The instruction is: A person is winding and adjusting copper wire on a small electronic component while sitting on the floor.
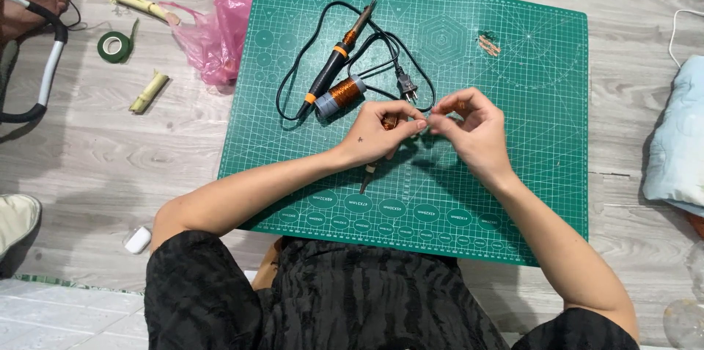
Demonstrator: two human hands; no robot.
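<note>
Over the middle of a green cutting mat point(513, 174), my left hand point(378, 134) and my right hand point(473, 126) meet fingertip to fingertip. Both pinch a thin copper wire between them. My left hand also grips a small copper-wound piece point(389, 123) on a thin stick whose lower end point(367, 178) pokes out below the palm. A spool of copper wire point(341, 95) lies on the mat just left of my left hand. Beside it lies a soldering iron point(339, 57) with a black and orange handle, and its black cord point(400, 75) loops around.
A small copper piece point(488, 44) rests at the mat's far right. On the wooden floor to the left lie a pink plastic bag point(220, 27), a roll of green tape point(114, 46) and cut stalk pieces point(149, 92). A pale blue cloth point(678, 145) lies at right.
</note>
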